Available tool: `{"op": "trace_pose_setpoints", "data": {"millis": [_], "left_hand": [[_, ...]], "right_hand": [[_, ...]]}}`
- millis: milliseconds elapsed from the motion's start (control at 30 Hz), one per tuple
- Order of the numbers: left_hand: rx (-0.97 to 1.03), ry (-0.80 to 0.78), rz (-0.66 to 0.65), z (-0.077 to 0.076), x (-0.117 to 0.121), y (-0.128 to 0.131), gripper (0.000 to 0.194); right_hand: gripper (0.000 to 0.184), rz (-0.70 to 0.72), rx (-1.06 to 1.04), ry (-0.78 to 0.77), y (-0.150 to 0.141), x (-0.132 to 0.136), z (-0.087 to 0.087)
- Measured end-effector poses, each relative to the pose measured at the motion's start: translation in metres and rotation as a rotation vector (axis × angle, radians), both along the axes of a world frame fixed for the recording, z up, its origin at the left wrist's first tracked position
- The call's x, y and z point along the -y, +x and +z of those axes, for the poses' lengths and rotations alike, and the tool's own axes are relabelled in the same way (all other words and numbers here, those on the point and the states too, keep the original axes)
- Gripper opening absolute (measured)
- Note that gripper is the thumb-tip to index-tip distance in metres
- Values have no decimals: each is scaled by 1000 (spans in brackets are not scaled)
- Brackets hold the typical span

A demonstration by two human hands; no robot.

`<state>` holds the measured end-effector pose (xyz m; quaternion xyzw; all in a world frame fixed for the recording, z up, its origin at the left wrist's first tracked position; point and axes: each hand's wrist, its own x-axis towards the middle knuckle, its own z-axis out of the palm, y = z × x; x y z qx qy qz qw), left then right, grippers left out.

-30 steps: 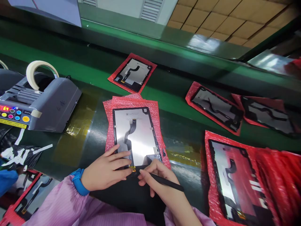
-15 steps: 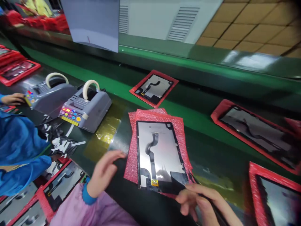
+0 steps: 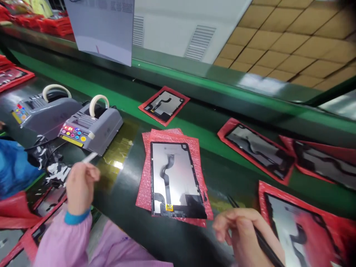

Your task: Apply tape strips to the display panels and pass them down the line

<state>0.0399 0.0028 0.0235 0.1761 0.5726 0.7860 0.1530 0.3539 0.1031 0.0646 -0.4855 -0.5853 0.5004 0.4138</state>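
Note:
My left hand [image 3: 80,187] is at the front of the nearer tape dispenser [image 3: 90,128], fingers curled closed around the end of a white strip of tape [image 3: 90,157] coming out of it. The fingertips partly hide that end. In my right hand [image 3: 241,231] is a pair of slim black tweezers [image 3: 263,243], tips pointing up and left. Between my hands a tablet display panel [image 3: 180,174] lies back side up, its dark flex cable and yellow connector showing. Under it are pink bubble-wrap sleeves [image 3: 143,185]. My right hand is just right of the panel's lower corner, apart from it.
A second tape dispenser [image 3: 50,107] stands at left, with tape scraps [image 3: 57,172] below. More panels on red sleeves lie behind [image 3: 165,105] and at right [image 3: 257,150]. A co-worker's blue sleeve [image 3: 16,159] is at the left edge. A grey board [image 3: 101,29] hangs above the bench.
My left hand has moved left from beside the panel to the dispenser's tape strip and closed. My right hand has drawn slightly away from the panel, still holding the tweezers. The view has shifted right.

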Motion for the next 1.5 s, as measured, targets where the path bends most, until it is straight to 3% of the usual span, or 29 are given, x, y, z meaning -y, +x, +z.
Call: {"op": "trace_pose_setpoints", "data": {"millis": [67,100,133,167,233,400,600,733,900,1167,1500], "left_hand": [[-178,-100,-429,1,0,46,28],[-279,-111,-686,1,0,68,27],[-373,-125,-851,1,-2,87,26],[-434,-141,-959,1,-3,103,26],[-501,-165,-1036,1,-7,123,26],[-378,-209,-1073,-1,-10,128,32],[-324,-226,-1075,-8,-10,129,33],[-341,-224,-1071,-10,-13,128,45],[-631,-367,-942,-2,-13,117,34],[-1179,-531,-708,-8,-26,104,27],[-1322,-691,-667,-17,-38,98,35]], "right_hand": [[22,44,3,-42,-3,-4,4],[24,126,-4,-89,-6,-7,5],[30,229,-18,-146,-10,-10,5],[37,329,-31,-210,-15,-14,5],[48,452,-41,-304,-24,-23,5],[54,472,-15,-263,-39,-46,12],[53,705,-28,-342,-49,-57,7],[51,648,-83,-315,-59,-67,1],[57,741,14,-314,-79,-90,-6],[52,868,163,-172,-102,-110,-42],[50,911,187,-135,-110,-121,-40]]}}
